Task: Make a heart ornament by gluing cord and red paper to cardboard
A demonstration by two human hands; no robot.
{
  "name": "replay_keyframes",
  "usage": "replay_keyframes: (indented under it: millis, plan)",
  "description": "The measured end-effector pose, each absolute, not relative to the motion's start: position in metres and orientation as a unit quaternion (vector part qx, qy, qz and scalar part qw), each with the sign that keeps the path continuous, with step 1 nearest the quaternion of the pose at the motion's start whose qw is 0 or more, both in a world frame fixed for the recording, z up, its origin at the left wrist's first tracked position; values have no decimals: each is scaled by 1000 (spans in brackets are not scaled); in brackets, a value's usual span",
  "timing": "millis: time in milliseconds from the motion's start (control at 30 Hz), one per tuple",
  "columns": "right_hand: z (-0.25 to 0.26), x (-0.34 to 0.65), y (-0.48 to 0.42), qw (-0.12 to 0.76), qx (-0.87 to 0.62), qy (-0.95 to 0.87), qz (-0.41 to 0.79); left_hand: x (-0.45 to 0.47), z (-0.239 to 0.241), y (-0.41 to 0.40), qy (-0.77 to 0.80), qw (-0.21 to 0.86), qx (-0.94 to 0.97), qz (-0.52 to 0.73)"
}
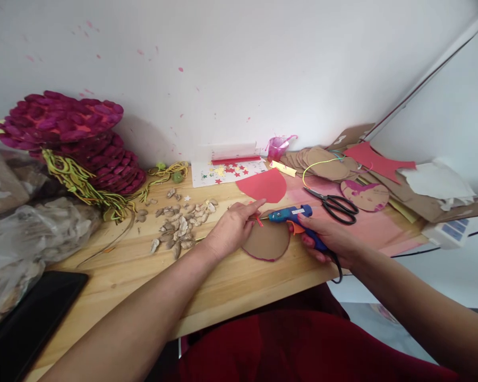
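My right hand (322, 236) is wrapped round the handle of a blue hot glue gun (289, 214) with an orange trigger. Its nozzle points left, over the far edge of a round cardboard disc (266, 241) with a magenta rim. My left hand (237, 225) is at the disc's left edge, its index finger stretched toward a red paper piece (265, 185). Thumb and fingers seem to pinch a thin orange-red strip (258, 220) beside the nozzle; the exact grip is partly hidden.
Peanut shells (179, 225) lie scattered to the left. Black scissors (334, 206), stacked cardboard discs (322, 162) and a pink-stained cup (278, 147) are at the right and back. Star confetti (231, 171) lies on a white sheet. Magenta shell-covered discs (67, 127) are piled far left, above a black tablet-like object (35, 313).
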State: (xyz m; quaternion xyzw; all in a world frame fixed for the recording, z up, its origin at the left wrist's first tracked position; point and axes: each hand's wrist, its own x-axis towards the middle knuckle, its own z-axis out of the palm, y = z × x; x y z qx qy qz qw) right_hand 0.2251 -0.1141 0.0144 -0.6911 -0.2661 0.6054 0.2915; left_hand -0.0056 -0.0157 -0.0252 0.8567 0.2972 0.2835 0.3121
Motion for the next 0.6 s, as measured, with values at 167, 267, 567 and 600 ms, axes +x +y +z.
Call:
replay_keyframes:
  millis: [167,267,567,600]
  plan:
    - [17,224,-115,292,-695,-280,595,-6,-23,-17,309,319,855,267]
    - [19,223,-115,307,-684,-285,598,-7,-23,-16,307,320,860,253]
    - [19,221,-108,278,-694,-293,596,-12,-20,-14,291,311,875,231]
    - [20,220,-108,277,-695,-294,595,-13,-20,-14,291,312,875,228]
